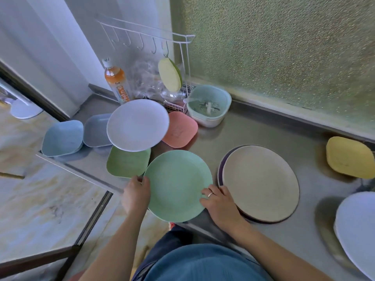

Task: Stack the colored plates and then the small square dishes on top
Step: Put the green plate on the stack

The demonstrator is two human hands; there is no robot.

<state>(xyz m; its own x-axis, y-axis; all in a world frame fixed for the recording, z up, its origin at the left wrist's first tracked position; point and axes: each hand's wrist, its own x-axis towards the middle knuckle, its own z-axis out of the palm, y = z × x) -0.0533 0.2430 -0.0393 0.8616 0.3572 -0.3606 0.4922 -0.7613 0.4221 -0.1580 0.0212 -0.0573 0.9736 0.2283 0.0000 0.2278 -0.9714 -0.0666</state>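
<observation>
**Green plate gripped at both rims over the counter's front edge**

At the counter's [263,240] far left end, near the left edge: two small square dishes side by side, a light blue dish [63,138] and a grey-blue dish [95,130], touching. Just right of them, a white round plate [138,124], tilted, overlapping the grey-blue dish and the back of a green square dish [125,163]. Behind, toward the back left corner: an orange-labelled bottle [116,82], a wire rack [146,37] with hooks, a yellow-green sponge [169,75] hanging from one hook.

Left hand [136,196] closed on the left rim of the green plate [177,185], thumb on top. Plate partly past the front edge, its far left rim just beside the green square dish. Right hand [220,203] gripping the plate's right rim, fingers on top, a ring on one finger.

Behind the plate, a pink square dish [180,130], partly under the white plate's right rim. Beyond it, against the back edge, a pale green basket [209,106].

Right of the hands, a beige plate [261,183] lying on a purple plate [220,171], stacked slightly off-centre. Toward the back right, a yellow square dish [350,157]. At the front right corner, another white plate [357,226], cut off by the frame.
</observation>
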